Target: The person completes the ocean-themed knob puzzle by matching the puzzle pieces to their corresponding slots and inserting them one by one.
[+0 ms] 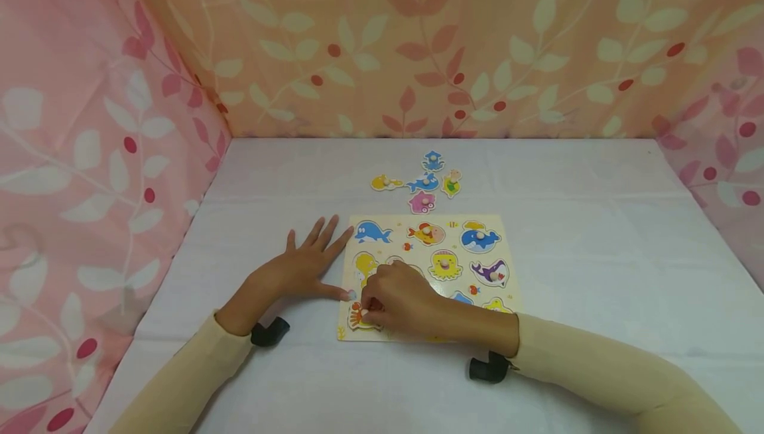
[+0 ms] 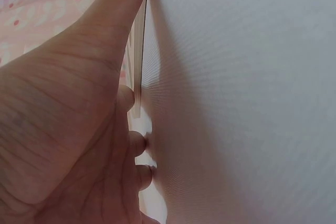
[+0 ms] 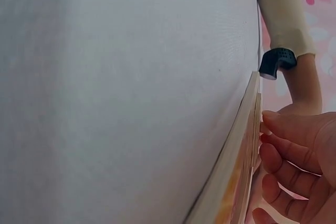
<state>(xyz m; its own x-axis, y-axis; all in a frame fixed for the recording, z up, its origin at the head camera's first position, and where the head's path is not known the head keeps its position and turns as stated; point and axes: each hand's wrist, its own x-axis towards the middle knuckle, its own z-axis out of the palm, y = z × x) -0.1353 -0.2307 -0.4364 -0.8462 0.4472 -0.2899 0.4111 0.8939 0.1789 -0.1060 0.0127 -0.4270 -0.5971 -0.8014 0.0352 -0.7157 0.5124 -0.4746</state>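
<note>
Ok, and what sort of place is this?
Probably a draped tabletop booth: leaf-print fabric hangs along the back and both sides, a white cloth covers the surface, and a puzzle board lies on it.

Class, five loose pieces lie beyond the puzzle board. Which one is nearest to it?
The pink piece: it lies right by the far edge of the puzzle board, while the other four sit farther back.
</note>
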